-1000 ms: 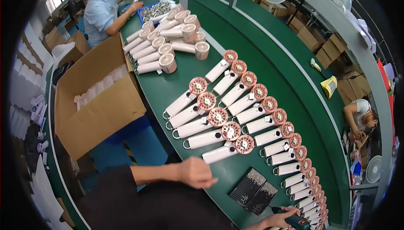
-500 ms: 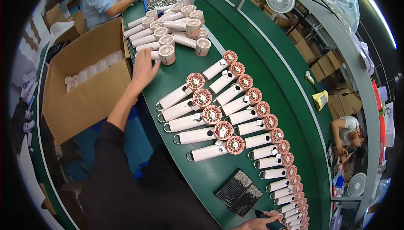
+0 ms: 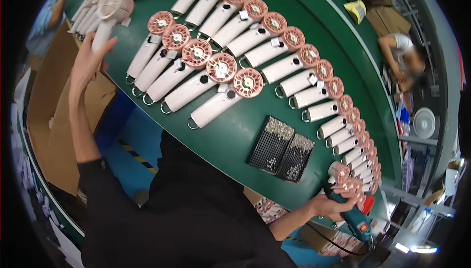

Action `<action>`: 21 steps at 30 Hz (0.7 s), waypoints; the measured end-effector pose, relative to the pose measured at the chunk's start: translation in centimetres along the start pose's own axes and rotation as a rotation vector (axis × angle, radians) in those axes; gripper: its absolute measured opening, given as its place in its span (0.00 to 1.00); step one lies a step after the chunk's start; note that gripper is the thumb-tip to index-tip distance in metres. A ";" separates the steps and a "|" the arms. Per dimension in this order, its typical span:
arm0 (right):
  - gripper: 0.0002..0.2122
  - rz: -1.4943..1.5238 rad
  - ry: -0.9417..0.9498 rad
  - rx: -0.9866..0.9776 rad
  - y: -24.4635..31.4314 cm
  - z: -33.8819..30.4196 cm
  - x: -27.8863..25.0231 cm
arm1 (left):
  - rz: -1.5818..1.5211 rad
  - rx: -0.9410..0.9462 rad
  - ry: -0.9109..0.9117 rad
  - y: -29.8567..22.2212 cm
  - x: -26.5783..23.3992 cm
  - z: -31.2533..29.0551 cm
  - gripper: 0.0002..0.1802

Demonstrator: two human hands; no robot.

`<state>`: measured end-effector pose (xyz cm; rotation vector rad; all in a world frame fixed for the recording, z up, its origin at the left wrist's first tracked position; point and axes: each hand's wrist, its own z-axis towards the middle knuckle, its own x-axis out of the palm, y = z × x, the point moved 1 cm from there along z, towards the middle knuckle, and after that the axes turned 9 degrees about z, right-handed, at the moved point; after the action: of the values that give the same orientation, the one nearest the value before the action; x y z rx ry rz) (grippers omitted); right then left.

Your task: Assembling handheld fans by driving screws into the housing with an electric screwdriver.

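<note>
At upper left, I note the left hand gripping a handheld fan; lower right, the right hand holds a power screwdriver. I judge this a pick-up, calling for a steady lift.

- Yellow packet is resting well ahead of right hand.
- White fan is showing ahead, to that hand's right.
- Striped floor tape is running low, rightward of left hand.
</note>
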<state>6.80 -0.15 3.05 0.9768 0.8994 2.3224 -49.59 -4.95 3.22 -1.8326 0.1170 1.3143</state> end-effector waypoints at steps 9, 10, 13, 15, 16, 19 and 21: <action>0.07 0.229 0.323 0.311 2.6 -5.3 2.1 | -0.695 0.018 1.055 -9.0 10.8 -18.3 0.28; 0.07 0.212 0.352 0.326 2.6 -6.2 2.3 | -0.708 -0.054 1.129 -9.2 12.3 -19.8 0.26; 0.07 0.231 0.387 0.404 2.7 -7.9 2.8 | -0.761 -0.147 1.078 -8.7 15.8 -24.2 0.25; 0.08 0.205 0.395 0.429 2.4 -8.2 3.5 | -0.774 -0.131 1.038 -8.5 17.1 -24.9 0.25; 0.08 0.175 0.397 0.429 2.2 -8.4 3.5 | -0.781 -0.106 0.994 -8.4 17.4 -24.9 0.26; 0.08 0.160 0.423 0.432 1.7 -8.6 3.3 | -0.880 -0.068 1.084 -8.0 17.6 -24.5 0.28; 0.08 0.153 0.445 0.445 1.3 -8.9 3.3 | -0.938 -0.065 1.096 -7.8 17.9 -24.5 0.29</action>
<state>-2.18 -2.49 0.73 0.7116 1.6226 2.5785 -19.70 -9.75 -4.83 -2.0480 -0.1962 -0.3757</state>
